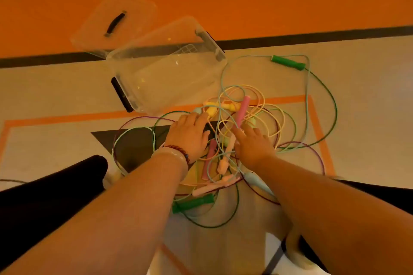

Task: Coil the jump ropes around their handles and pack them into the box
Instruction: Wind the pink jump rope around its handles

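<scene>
Tangled pastel plastic jump ropes (222,164): I judge light, floppy; grasp stiff pink handle (242,109). Spread, empty: left hand (190,135), right hand (253,143).

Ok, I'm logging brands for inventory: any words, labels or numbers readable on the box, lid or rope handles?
None can be read. The box, its lid, the green handle and the other rope handles show no print. The floor has only coloured lines.
</scene>
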